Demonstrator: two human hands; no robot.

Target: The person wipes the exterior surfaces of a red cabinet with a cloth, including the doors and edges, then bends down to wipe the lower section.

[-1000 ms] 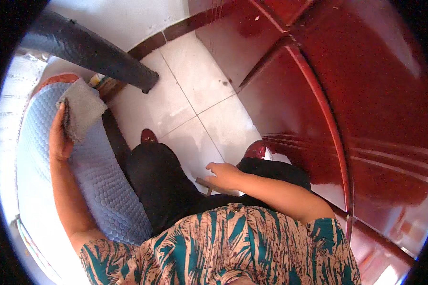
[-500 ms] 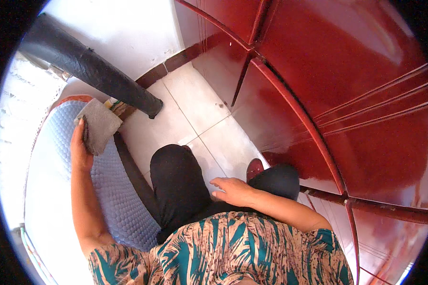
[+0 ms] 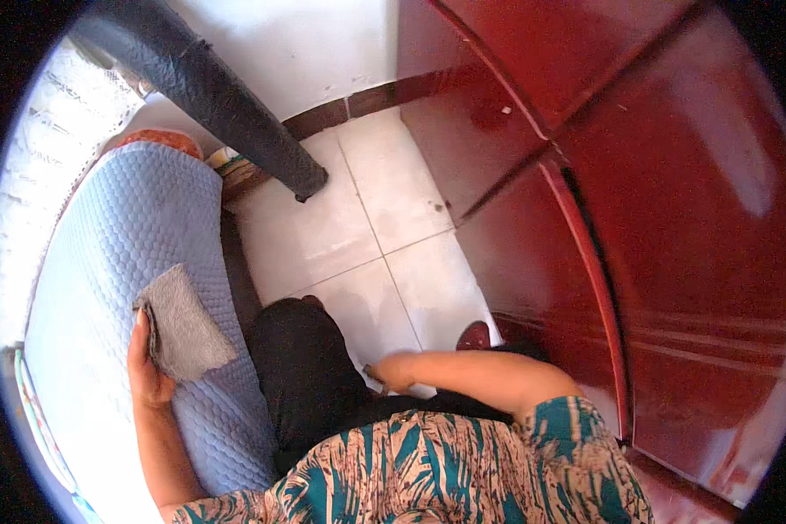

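Observation:
A folded grey cloth point(image 3: 188, 327) is gripped in my left hand point(image 3: 152, 380), with the thumb along its near left edge. It is held over the light blue quilted cover point(image 3: 148, 210). My right hand point(image 3: 396, 372) reaches down between my knees, closed. A small dark bit shows at its fingertips, too little to name. My black trouser knee point(image 3: 301, 358) is just left of that hand, and pale floor tiles point(image 3: 341, 297) lie beyond it.
Glossy dark red cabinet doors point(image 3: 672, 218) stand along the right side. A black wrapped pole or pipe point(image 3: 227, 105) slants down at the far left toward the floor. White lace fabric point(image 3: 57, 157) hangs at the left edge. A dark red shoe point(image 3: 474, 335) shows near my right knee.
My left hand has drawn the grey cloth back toward me over the quilted cover. My right hand has dropped lower between my knees, its fingers now closed. The view has shifted.

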